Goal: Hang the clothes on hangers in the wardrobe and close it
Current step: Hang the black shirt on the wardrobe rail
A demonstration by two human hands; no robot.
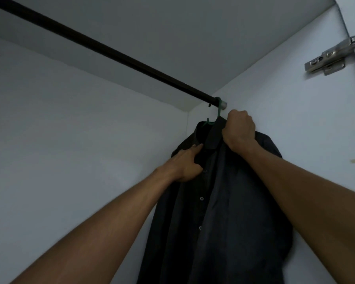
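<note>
A dark button-up shirt [223,201] hangs on a green hanger [217,111] whose hook sits over the black wardrobe rail [111,52] at its far right end. My right hand [240,130] grips the shirt's collar just below the hook, fingers curled round the fabric. Lower on the chest, my left hand [188,165] pinches the shirt's front placket beside the buttons, with the index finger stretched up to the collar. Most of the hanger is hidden under the shirt.
The wardrobe's white back wall [70,150] fills the left, its ceiling panel is above, and the right side wall [295,119] is close behind the shirt. A metal door hinge [330,56] is mounted at the upper right.
</note>
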